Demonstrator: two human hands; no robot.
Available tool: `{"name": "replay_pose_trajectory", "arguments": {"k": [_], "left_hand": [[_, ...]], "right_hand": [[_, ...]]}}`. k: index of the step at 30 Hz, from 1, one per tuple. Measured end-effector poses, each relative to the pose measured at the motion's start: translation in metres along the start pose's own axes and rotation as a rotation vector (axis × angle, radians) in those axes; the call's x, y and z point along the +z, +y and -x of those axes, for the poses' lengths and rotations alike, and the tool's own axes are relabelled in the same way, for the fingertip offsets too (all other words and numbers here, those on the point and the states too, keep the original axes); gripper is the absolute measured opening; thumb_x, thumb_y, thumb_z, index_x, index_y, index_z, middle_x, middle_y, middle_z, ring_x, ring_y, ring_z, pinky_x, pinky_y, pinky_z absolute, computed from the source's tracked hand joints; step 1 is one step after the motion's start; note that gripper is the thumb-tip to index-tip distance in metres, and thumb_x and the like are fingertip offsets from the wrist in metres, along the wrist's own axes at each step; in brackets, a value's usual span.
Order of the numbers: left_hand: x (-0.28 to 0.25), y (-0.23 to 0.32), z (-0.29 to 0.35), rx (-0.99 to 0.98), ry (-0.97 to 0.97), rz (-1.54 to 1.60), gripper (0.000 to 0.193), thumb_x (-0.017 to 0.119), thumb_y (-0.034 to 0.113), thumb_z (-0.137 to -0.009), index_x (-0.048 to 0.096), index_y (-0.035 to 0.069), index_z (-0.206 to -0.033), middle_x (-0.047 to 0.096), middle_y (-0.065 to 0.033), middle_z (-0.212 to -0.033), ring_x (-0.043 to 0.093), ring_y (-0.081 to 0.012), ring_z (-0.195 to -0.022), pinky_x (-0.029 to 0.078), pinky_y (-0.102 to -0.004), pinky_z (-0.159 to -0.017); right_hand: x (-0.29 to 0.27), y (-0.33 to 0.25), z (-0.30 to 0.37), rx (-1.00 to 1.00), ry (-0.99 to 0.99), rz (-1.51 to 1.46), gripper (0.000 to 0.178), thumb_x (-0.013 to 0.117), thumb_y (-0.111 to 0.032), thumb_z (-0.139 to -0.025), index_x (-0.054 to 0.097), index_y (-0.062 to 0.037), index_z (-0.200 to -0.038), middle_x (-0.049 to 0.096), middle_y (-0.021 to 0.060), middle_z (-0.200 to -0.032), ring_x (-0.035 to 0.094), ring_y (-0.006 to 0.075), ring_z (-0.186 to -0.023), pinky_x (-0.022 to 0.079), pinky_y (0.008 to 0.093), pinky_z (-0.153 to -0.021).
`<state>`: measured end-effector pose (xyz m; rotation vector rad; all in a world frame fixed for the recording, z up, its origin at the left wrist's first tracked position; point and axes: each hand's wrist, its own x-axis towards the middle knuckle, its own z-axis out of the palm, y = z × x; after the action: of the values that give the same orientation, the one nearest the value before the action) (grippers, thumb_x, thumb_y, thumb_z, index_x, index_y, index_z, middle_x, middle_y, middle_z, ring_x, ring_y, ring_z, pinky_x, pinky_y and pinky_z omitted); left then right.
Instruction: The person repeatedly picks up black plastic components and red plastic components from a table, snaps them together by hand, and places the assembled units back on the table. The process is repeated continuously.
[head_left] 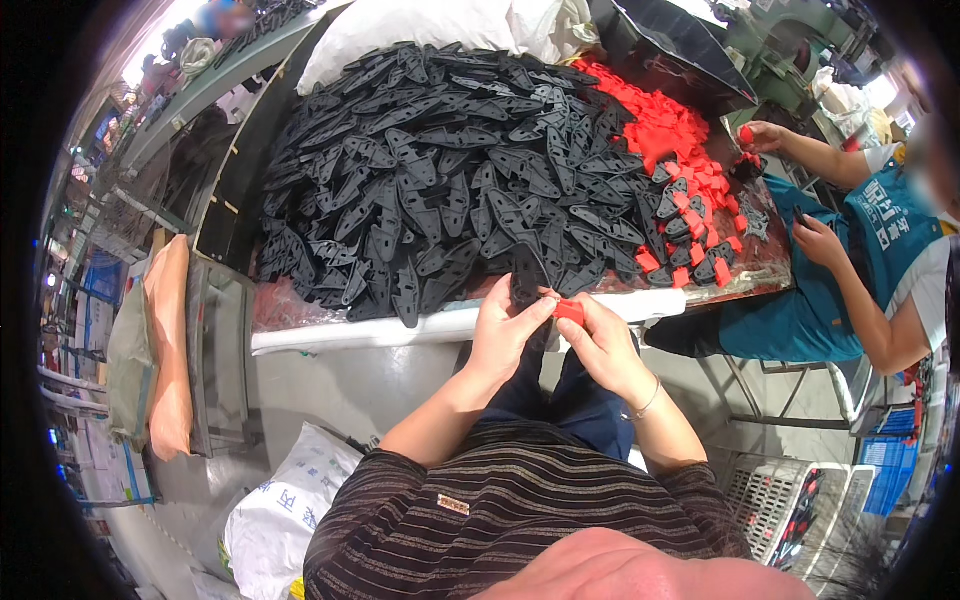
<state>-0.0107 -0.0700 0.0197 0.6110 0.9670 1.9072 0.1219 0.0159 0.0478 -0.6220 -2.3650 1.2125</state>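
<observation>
Between my hands, just in front of the table's near edge, are a black plastic part (524,272) and a small red plastic piece (569,312). My left hand (503,325) is closed on the black part, which stands up from its fingers. In my right hand (603,342) the red piece is pinched, close against the lower end of the black part. Whether the two pieces are joined is hidden by my fingers. Beyond my hands spreads a large heap of similar flat black parts (430,170), pointed and with holes. Many red pieces (665,125) lie heaped at its right.
At the right, a co-worker in a teal apron (790,320) handles a red piece and a dark part. A white padded roll (380,333) runs along the table's front edge. White sacks (290,500) stand on the floor at left; a plastic crate (775,505) is at lower right.
</observation>
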Motion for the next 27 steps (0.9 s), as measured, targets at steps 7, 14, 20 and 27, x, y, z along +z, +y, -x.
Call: {"name": "replay_pose_trajectory", "arguments": {"k": [7, 14, 20, 27], "left_hand": [[0.0, 0.002, -0.002, -0.003, -0.11, -0.196, 0.029, 0.058, 0.009, -0.088, 0.046, 0.003, -0.114, 0.052, -0.002, -0.1, 0.05, -0.0086, -0.091, 0.041, -0.0229, -0.083], [-0.007, -0.002, 0.0, 0.0, -0.214, -0.458, 0.031, 0.056, 0.012, -0.091, 0.043, 0.001, -0.116, 0.05, -0.0019, -0.1, 0.048, -0.0092, -0.092, 0.04, -0.024, -0.085], [0.006, -0.012, -0.001, -0.134, -0.253, -0.124, 0.037, 0.055, 0.013, -0.091, 0.041, 0.001, -0.124, 0.052, -0.0031, -0.107, 0.049, -0.0102, -0.098, 0.041, -0.0257, -0.088], [0.008, -0.025, 0.002, 0.02, -0.354, -0.468, 0.054, 0.047, 0.013, -0.095, 0.02, -0.001, -0.139, 0.031, -0.0078, -0.134, 0.029, -0.0162, -0.128, 0.028, -0.0292, -0.104]], "right_hand": [[0.001, 0.004, 0.0, -0.026, -0.029, -0.016, 0.024, 0.052, -0.027, -0.088, 0.048, -0.0035, -0.09, 0.055, 0.0164, -0.076, 0.056, 0.037, -0.076, 0.043, 0.0411, -0.065], [-0.003, 0.004, 0.003, 0.081, -0.14, -0.018, 0.029, 0.053, -0.031, -0.088, 0.049, -0.0029, -0.095, 0.056, 0.0177, -0.085, 0.056, 0.036, -0.081, 0.045, 0.039, -0.07], [-0.007, 0.009, -0.019, -0.106, 0.18, -0.584, 0.056, 0.054, -0.029, -0.087, 0.035, -0.0032, -0.132, 0.05, 0.0153, -0.121, 0.048, 0.0249, -0.115, 0.039, 0.0357, -0.093], [0.021, 0.009, -0.022, -0.112, 0.237, -1.067, 0.032, 0.052, -0.015, -0.089, 0.044, -0.0016, -0.117, 0.055, 0.0076, -0.092, 0.054, 0.0147, -0.087, 0.045, 0.0307, -0.083]]}}
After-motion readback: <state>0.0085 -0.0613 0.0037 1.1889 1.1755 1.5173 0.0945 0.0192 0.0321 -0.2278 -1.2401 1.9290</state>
